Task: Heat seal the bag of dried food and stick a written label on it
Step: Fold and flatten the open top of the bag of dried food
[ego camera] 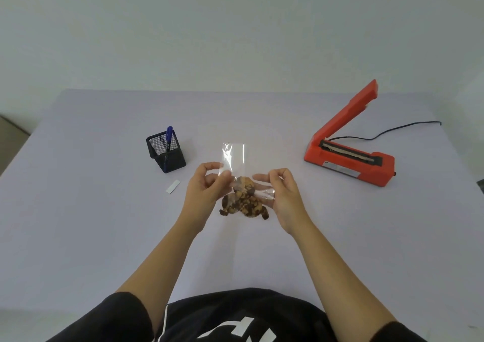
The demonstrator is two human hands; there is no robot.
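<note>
While the bag [234, 155] hangs just above the table [91, 223] in front of the person, both hands are on it. Left hand [207, 187] pinches the left edge between thumb and fingers. Right hand [284, 197] has its fingers curled at the right side and seems to grip the film near the lower corner. Dried food [245, 201] is bunched in the lower part; the upper part is clear, flat and empty. The mouth points away from the person; I cannot tell through the clear film whether it is sealed. Heat sealer [348, 158] sits well apart to the right, arm raised, sealing strip exposed. Label [173, 186] lies on the table left of the hands, near the pen holder [166, 155] with a blue pen [169, 134] in it.

Step in hand, my read: readying the bag for the sealer. To do it well:
- Keep the food shaken down, away from the mouth.
- Flatten the empty top and press the air out.
- Keep both film layers aligned and uncreased.
- Lay the mouth straight across the strip.

A crumb or wrinkle on the seal line likely leaves a gap. Label not yet written or stuck.
</note>
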